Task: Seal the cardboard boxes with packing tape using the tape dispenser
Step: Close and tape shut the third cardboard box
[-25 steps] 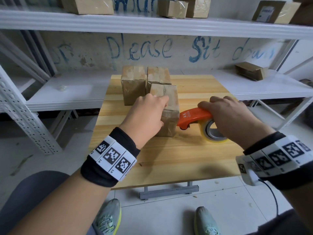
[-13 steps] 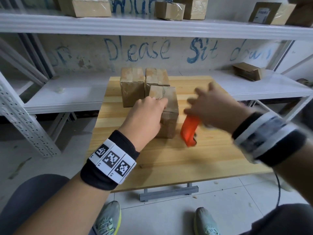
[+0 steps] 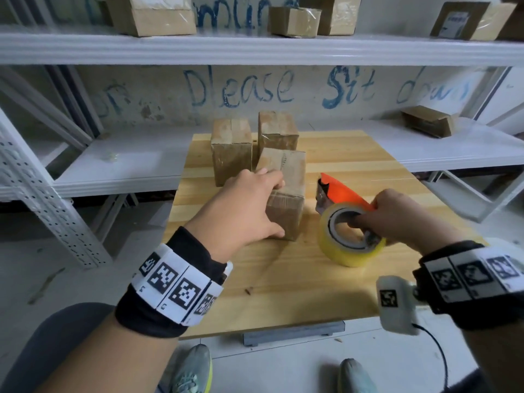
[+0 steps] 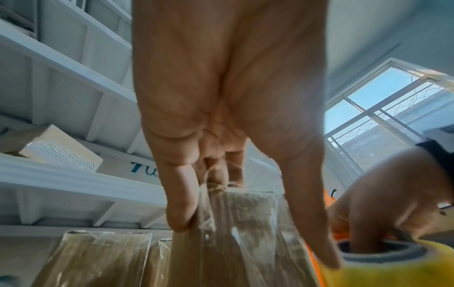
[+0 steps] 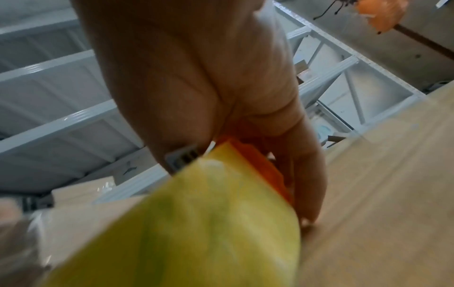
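Three small cardboard boxes stand on the wooden table (image 3: 283,279). My left hand (image 3: 249,205) grips the nearest box (image 3: 286,177) from its left top edge, thumb down the front face; the left wrist view shows the fingers (image 4: 181,203) curled over the taped box (image 4: 245,233). Just right of that box, my right hand (image 3: 394,217) holds the orange tape dispenser (image 3: 340,191), fingers hooked through the core of its yellow tape roll (image 3: 348,242). The roll (image 5: 184,223) fills the right wrist view, blurred. The dispenser's nose points up and away, apart from the box.
Two more boxes (image 3: 231,148) (image 3: 278,134) stand side by side behind the held one. White metal shelves (image 3: 255,46) carrying other cartons run behind and beside the table. The table's right and front areas hold nothing but the dispenser.
The right hand lifted the dispenser off the table beside the box, swung it round and now holds it through the roll with the nose up. The left hand kept its hold on the box.
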The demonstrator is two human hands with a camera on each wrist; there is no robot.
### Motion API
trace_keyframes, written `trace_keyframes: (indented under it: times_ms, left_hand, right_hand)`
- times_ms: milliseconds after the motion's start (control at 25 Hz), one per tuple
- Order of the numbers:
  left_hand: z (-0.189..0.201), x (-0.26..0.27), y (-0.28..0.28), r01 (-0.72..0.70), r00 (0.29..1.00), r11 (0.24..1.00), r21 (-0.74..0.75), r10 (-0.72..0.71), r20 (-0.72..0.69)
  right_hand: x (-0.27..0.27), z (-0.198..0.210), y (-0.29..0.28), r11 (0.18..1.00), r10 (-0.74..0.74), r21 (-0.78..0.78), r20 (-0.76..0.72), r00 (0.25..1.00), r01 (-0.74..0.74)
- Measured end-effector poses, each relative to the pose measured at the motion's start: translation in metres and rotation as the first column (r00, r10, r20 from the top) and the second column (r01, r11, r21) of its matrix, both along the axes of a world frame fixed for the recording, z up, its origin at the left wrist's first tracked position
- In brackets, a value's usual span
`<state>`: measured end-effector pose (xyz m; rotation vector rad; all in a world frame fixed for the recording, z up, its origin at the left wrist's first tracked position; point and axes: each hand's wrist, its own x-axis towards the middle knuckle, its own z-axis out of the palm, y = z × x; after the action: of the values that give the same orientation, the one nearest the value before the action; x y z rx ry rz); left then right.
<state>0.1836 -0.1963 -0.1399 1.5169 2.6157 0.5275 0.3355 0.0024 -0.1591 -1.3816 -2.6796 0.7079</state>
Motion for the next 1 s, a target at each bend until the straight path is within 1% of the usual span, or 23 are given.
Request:
trace_keyframes:
  times_ms: [120,200,280,360,400,480,560,600,680,800,880,1000]
  left_hand:
    - [0.010,-0.002,-0.007,-0.010,0.989,1.000,-0.026,0.013,0.150]
    - [0.016,-0.002,-0.007,-0.001,0.978,1.000,-0.002,0.001,0.209]
    - [0.017,-0.003,-0.006,0.009,0.977,1.000,0.010,-0.011,0.213]
    - [0.014,-0.006,-0.005,0.025,0.984,1.000,0.002,-0.025,0.176]
    - [0.012,-0.008,-0.004,0.035,0.989,0.999,-0.004,-0.034,0.145]
    - [0.008,-0.013,-0.001,0.031,0.992,0.999,0.035,-0.035,0.121]
    - [0.005,-0.015,0.001,0.006,0.992,0.993,0.120,-0.021,0.126]
    - [0.004,-0.015,0.002,-0.005,0.992,0.989,0.147,-0.013,0.122]
    - [0.003,-0.014,0.002,-0.013,0.993,0.984,0.176,-0.008,0.117]
    - [0.004,-0.013,-0.001,0.001,0.994,0.982,0.187,-0.021,0.109]
    - [0.004,-0.014,-0.005,0.012,0.989,0.988,0.153,-0.034,0.143]
    - [0.005,-0.015,-0.008,0.042,0.975,0.994,0.098,-0.062,0.212]
  right_hand:
    - [-0.004,-0.008,-0.004,0.994,-0.021,0.107,0.028,0.999,0.018]
    - [0.001,-0.004,-0.007,0.984,-0.027,0.176,-0.002,1.000,0.027]
    - [0.008,0.000,-0.016,0.966,0.008,0.260,-0.062,0.998,0.008]
    - [0.014,0.002,-0.032,0.949,0.087,0.313,-0.171,0.981,-0.029]
    - [0.016,0.005,-0.043,0.947,0.127,0.317,-0.254,0.959,-0.042]
    - [0.013,0.010,-0.062,0.962,0.189,0.259,-0.410,0.892,-0.085]
    - [0.006,0.012,-0.074,0.971,0.234,0.163,-0.491,0.839,-0.176]
    - [0.003,0.010,-0.078,0.970,0.242,0.121,-0.508,0.827,-0.209]
    - [-0.004,0.005,-0.081,0.969,0.244,0.097,-0.491,0.836,-0.226]
    - [-0.010,-0.003,-0.082,0.959,0.277,0.174,-0.426,0.861,-0.223]
    - [-0.014,-0.004,-0.081,0.943,0.322,0.215,-0.412,0.852,-0.253]
    - [-0.018,-0.006,-0.077,0.908,0.411,0.258,-0.401,0.819,-0.329]
